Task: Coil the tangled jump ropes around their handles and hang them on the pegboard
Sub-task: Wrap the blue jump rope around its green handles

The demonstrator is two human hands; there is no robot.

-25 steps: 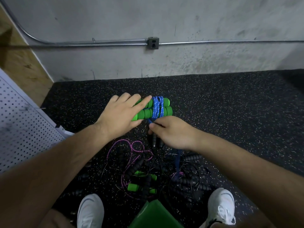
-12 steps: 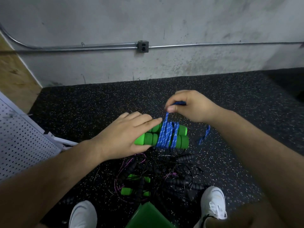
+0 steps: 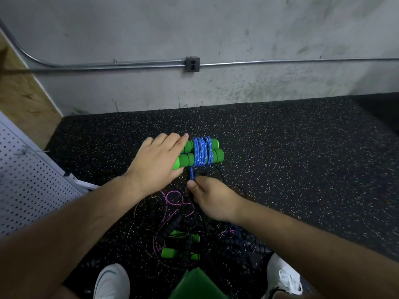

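Coiling step in hand; nothing is on the pegboard yet.

- Left hand [image 3: 157, 160]: fingers pressed together and laid over the 2 green foam handles [image 3: 216, 157], gripping them side by side above the black speckled rubber floor [image 3: 302, 158]. The thumb is hidden.
- Blue braided jump rope [image 3: 201, 153]: several turns are wound round the middle of the handles, and 1 strand drops toward 6 o'clock.
- Right hand [image 3: 212, 199]: just at 6 o'clock of the bundle, fingers curled, fingertips pinching that strand.
- Tangled pile of pink and black ropes with green grips [image 3: 185, 234]: on the floor further toward 6 o'clock, between the shoes.
- White perforated pegboard panel [image 3: 26, 186]: at 9 o'clock, leaning.

To do it well, judged from this:
- Hold the strand taut as it passes round.
- Lay each turn beside the last, not piled on it.
- Clamp both handles level so they do not scissor apart.
- Draw the slack clear of the pile so it does not snag.
- Tuck the tail under a turn.
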